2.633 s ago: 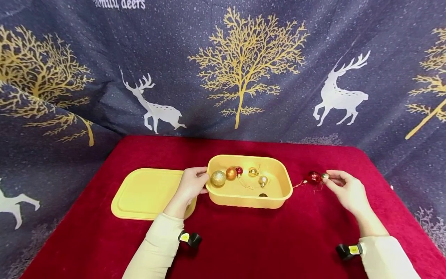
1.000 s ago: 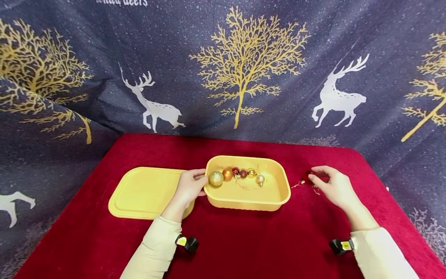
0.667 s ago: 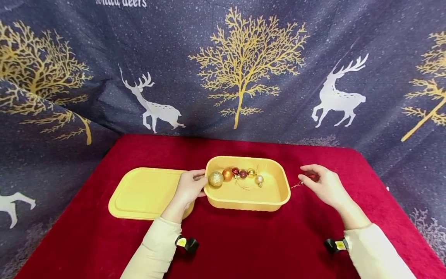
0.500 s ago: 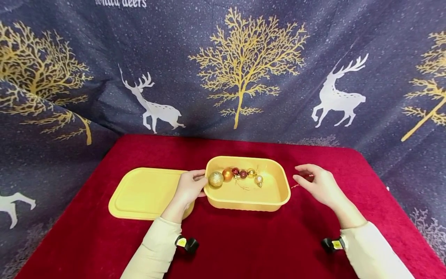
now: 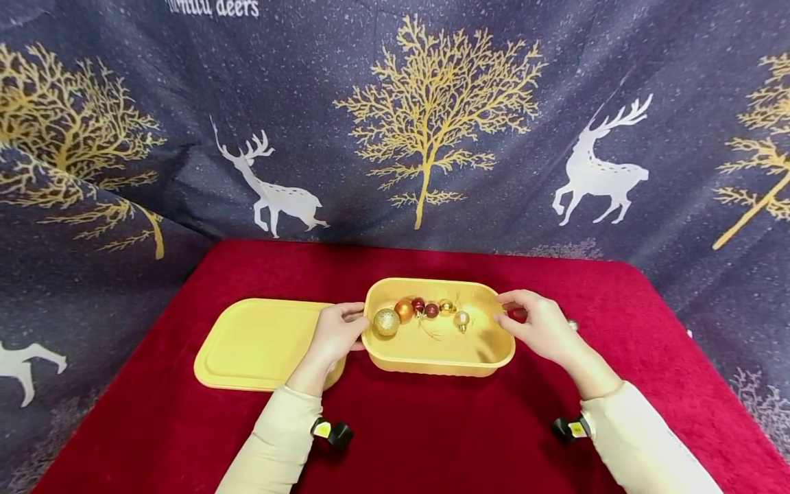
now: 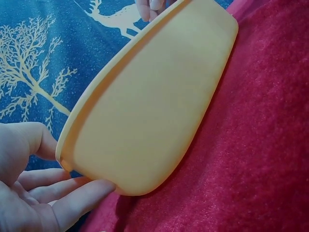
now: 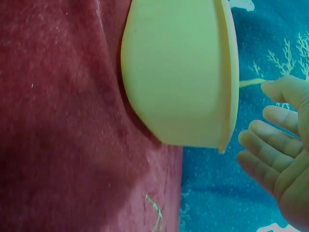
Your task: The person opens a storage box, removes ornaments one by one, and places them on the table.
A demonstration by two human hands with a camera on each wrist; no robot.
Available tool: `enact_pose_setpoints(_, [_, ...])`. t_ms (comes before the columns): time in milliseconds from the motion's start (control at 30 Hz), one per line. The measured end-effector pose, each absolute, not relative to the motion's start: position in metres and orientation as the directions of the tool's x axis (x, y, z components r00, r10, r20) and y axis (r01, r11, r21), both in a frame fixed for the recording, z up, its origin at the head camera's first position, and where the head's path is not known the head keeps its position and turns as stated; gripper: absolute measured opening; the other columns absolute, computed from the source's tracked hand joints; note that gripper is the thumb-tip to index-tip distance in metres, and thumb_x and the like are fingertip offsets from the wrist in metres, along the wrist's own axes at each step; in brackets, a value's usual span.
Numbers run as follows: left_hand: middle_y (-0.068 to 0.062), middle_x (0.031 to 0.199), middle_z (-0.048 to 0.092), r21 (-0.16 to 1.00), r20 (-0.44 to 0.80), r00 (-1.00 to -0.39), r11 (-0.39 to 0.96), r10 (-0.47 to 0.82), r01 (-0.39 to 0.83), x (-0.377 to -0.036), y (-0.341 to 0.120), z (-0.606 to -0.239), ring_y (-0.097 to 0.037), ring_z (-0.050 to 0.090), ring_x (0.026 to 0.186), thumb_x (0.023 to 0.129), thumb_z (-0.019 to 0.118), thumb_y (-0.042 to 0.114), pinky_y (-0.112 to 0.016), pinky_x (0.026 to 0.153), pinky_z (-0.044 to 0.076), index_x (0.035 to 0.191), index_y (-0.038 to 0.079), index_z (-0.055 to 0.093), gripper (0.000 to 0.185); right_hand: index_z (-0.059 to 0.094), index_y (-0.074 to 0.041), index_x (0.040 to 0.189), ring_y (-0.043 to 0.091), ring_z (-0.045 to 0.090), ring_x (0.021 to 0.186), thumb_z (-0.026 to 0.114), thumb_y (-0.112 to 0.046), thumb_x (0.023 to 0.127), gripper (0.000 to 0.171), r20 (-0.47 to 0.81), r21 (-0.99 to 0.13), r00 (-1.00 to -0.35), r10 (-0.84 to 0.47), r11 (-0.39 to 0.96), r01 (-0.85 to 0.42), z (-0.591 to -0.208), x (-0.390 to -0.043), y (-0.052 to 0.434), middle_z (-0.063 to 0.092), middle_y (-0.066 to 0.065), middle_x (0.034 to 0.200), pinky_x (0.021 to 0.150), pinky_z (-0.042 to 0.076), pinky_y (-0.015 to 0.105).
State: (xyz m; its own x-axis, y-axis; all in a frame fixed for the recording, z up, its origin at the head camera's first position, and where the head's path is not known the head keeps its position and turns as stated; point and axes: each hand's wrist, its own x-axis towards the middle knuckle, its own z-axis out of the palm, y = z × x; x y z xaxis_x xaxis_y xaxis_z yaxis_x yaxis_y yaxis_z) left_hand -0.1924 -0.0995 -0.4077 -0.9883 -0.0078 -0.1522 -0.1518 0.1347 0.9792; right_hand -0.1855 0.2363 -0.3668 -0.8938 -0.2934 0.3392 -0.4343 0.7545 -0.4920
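A yellow plastic box (image 5: 432, 363) stands on the red cloth with several small Christmas baubles inside: a glittery gold bauble (image 5: 386, 322), an orange bauble (image 5: 404, 311), dark red ones and smaller gold ones. My left hand (image 5: 335, 335) grips the box's left end, thumb at the rim and fingers below it, as the left wrist view shows. At the right rim is my right hand (image 5: 538, 328), fingers apart and holding nothing; in the right wrist view its fingertips are just off the rim. Behind it, a red bauble (image 5: 518, 314) is partly hidden.
The yellow lid (image 5: 259, 343) lies left of the box, partly under the left forearm. A small pale bauble (image 5: 573, 324) sits beyond the right wrist. In the right wrist view, a gold string (image 7: 155, 210) lies on the cloth. A printed curtain (image 5: 345, 137) hangs behind the table.
My right hand has let go of the small bauble it pinched beside the red one and moved left to the box's right rim. Inside, a dark red bauble has rolled towards the back.
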Motion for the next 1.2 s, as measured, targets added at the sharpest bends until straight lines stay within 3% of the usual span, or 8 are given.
enact_pose_setpoints(300, [-0.025, 0.116, 0.063, 0.981, -0.153, -0.988, 0.122, -0.012, -0.153, -0.192, -0.099, -0.408, -0.03, 0.067, 0.091, 0.081, 0.053, 0.001, -0.034, 0.063, 0.06, 0.126, -0.004, 0.056, 0.045, 0.066, 0.001, 0.107, 0.028, 0.065, 0.088, 0.072, -0.011, 0.079, 0.031, 0.314, -0.492, -0.897, -0.313, 0.754, -0.435, -0.369, -0.188, 0.221, 0.069, 0.016, 0.101, 0.071, 0.054, 0.042])
enact_pose_setpoints(600, [-0.026, 0.119, 0.06, 0.98, -0.165, -0.986, 0.117, 0.016, -0.162, -0.193, -0.1, -0.41, -0.031, 0.065, 0.095, 0.081, 0.052, 0.001, -0.035, 0.065, 0.06, 0.128, -0.005, 0.053, 0.048, 0.066, 0.0, 0.109, 0.03, 0.065, 0.096, 0.07, -0.014, 0.081, 0.031, 0.276, -0.511, -0.894, -0.354, 0.734, -0.448, -0.372, -0.193, 0.209, 0.068, 0.015, 0.106, 0.08, 0.055, 0.045])
enact_pose_setpoints(1200, [-0.026, 0.122, 0.059, 0.982, -0.16, -0.984, 0.108, 0.072, -0.152, -0.194, -0.103, -0.411, -0.032, 0.064, 0.101, 0.083, 0.053, 0.001, -0.037, 0.068, 0.06, 0.129, -0.004, 0.051, 0.046, 0.066, 0.004, 0.104, 0.029, 0.064, 0.091, 0.068, -0.014, 0.082, 0.029, 0.258, -0.349, -0.861, -0.438, 0.789, -0.505, -0.389, -0.209, 0.189, 0.068, 0.015, 0.099, 0.082, 0.054, 0.042])
